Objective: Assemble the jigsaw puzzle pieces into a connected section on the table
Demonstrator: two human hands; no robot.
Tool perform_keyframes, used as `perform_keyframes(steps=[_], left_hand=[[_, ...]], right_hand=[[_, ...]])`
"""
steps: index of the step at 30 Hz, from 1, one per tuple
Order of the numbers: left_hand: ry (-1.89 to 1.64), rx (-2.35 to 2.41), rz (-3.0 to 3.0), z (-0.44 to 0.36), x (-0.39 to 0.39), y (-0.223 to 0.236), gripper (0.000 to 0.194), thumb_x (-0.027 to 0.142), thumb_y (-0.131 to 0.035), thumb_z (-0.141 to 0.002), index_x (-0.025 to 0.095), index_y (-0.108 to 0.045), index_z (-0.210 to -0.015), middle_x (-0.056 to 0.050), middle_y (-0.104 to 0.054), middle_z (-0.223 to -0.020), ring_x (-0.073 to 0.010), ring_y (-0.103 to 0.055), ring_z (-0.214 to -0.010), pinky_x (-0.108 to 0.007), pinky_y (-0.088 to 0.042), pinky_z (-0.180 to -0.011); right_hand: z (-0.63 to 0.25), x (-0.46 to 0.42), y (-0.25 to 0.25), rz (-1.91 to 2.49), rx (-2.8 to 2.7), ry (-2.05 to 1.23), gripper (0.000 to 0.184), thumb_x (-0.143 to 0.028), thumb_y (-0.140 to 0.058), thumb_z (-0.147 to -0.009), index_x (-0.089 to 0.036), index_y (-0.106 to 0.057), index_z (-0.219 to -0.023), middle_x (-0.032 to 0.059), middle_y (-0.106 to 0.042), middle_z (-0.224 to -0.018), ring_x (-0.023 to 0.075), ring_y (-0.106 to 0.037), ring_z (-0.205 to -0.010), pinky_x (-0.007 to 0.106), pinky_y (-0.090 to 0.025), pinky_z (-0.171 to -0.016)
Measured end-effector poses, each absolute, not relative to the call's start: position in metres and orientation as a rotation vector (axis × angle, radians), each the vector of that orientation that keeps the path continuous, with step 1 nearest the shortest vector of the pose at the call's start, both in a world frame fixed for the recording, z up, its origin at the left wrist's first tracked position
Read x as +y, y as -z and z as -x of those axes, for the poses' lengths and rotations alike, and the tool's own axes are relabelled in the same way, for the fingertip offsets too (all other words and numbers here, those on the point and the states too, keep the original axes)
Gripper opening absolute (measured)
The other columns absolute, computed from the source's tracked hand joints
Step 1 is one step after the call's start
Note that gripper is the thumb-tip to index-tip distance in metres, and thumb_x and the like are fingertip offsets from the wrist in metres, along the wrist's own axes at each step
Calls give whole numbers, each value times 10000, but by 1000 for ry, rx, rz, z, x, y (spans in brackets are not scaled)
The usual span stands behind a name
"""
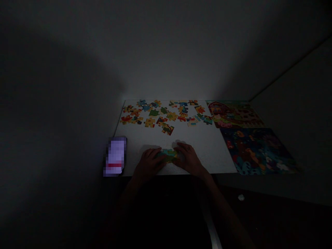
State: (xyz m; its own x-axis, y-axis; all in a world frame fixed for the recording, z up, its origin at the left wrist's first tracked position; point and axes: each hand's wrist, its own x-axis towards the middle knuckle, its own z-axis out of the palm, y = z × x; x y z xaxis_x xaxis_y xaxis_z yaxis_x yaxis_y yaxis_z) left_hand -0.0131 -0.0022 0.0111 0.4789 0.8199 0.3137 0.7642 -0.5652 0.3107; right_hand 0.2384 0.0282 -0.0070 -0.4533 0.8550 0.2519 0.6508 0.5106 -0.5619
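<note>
A lit phone [116,155] lies at the near left of the bench [145,136]. At right, a farm picture [236,114] lies far, a dark blue picture [259,151] near. On the floor [272,216], near right, is a white scrap [241,197], perhaps paper.

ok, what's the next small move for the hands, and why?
Probably press the small green puzzle section flat along its seam: the left hand and right hand are already at its two sides, and it's too dark to tell whether it's fully locked. The other puzzle pieces lie farther off, so they can likely wait.
</note>
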Motion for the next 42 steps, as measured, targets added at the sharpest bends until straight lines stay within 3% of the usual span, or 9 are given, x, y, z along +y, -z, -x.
perform_keyframes(steps=[36,42], left_hand=[[-650,1409,-2600,13,-2,-7,283,331,-613,-913,287,-673,-1187,-73,-595,-1335,-242,-511,-1220,-442,-434,-1030],[-637,1434,-2558,15,0,-4,473,352,-643,-883,270,-568,-1344,-81,-587,-1362,-241,-518,-1250,-445,-433,-1057]], right_hand=[[-235,28,11,1212,-2224,-459,539,-435,-764,-765,-220,-594,-1230,150,-568,-1358,317,-514,-1256,521,-446,-1026],[-238,32,12,1216,-1924,-647,497,-511,-629,-863,-243,-576,-1279,107,-654,-1244,271,-618,-1146,466,-513,-971]])
